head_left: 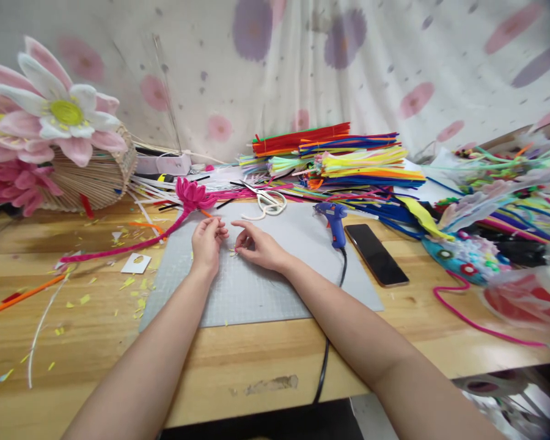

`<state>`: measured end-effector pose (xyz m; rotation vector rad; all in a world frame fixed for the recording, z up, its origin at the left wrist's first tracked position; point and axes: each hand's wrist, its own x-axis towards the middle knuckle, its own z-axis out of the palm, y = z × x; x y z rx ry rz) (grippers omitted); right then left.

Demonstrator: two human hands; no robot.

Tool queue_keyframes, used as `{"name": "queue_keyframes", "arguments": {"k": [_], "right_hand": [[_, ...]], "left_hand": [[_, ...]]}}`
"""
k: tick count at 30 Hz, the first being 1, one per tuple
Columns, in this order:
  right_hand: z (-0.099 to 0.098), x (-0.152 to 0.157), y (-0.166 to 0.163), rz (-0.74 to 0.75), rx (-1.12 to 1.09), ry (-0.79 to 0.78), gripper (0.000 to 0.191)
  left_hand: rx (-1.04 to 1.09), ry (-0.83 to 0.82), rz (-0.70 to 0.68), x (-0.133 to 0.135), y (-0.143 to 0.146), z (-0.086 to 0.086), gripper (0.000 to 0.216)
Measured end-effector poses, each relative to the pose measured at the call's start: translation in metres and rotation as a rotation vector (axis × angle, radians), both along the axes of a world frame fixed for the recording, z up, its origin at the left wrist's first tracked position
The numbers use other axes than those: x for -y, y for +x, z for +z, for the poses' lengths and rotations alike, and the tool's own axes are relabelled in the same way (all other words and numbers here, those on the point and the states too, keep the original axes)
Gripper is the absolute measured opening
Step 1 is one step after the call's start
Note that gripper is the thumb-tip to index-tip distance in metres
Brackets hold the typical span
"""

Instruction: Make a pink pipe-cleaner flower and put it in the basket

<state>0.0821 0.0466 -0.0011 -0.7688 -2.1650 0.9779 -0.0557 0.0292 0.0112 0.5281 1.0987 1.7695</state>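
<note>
My left hand [207, 245] is raised above the grey cutting mat [275, 287], its fingers curled in. Whatever lies within them is too small to tell. Just behind its fingertips shows a short orange stem [206, 213], beside a magenta fuzzy flower [195, 195] with a long bent stem; I cannot tell whether the hand touches it. Close by on the right, my right hand [261, 245] has its index finger stretched toward the left hand and its thumb apart below. Small yellow scraps [233, 252] appear near that thumb.
White-handled scissors [271, 203] lie at the mat's back edge. A blue glue gun [333, 223] with a black cord and a phone [376, 255] are to the right. Bundled pipe cleaners [362, 162] are piled behind. At left stands a woven basket [96, 174] with fuzzy flowers [66, 113].
</note>
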Motion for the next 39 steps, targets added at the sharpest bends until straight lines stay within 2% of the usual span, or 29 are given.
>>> {"name": "queue_keyframes", "arguments": {"k": [4,8,11,16,20,25,28,31,35,39], "right_hand": [[-0.004,-0.010,0.002,-0.119,-0.160,-0.207,0.051],[-0.006,-0.019,0.007,-0.090,-0.304,-0.318,0.048],[-0.004,-0.018,0.011,-0.069,-0.293,-0.276,0.051],[0.004,-0.009,0.017,0.069,-0.012,-0.054,0.065],[0.005,-0.006,0.018,0.146,-0.006,-0.057,0.065],[0.000,-0.007,0.014,0.088,0.026,-0.052,0.057],[-0.002,-0.011,0.013,0.022,-0.076,-0.164,0.053],[-0.002,-0.019,0.014,-0.059,-0.290,-0.357,0.052],[0.000,-0.027,0.016,-0.186,-0.566,-0.605,0.053],[0.001,-0.026,0.014,-0.199,-0.627,-0.744,0.049]], "left_hand": [[-0.087,0.004,-0.007,0.002,0.001,0.001,0.016],[-0.246,0.043,-0.049,0.003,0.000,-0.004,0.024],[-0.378,0.066,-0.045,0.003,-0.003,-0.008,0.033],[-0.511,0.081,-0.016,0.004,-0.006,-0.010,0.036],[-0.574,0.072,-0.063,0.004,-0.004,-0.009,0.035],[-0.574,0.073,-0.107,0.003,-0.004,-0.013,0.031],[-0.541,0.067,-0.079,0.002,-0.005,-0.014,0.028],[-0.494,0.083,-0.065,0.004,-0.005,-0.011,0.028],[-0.379,0.116,-0.202,0.008,0.003,-0.007,0.041],[-0.286,0.071,-0.290,0.010,0.014,-0.007,0.048]]}}
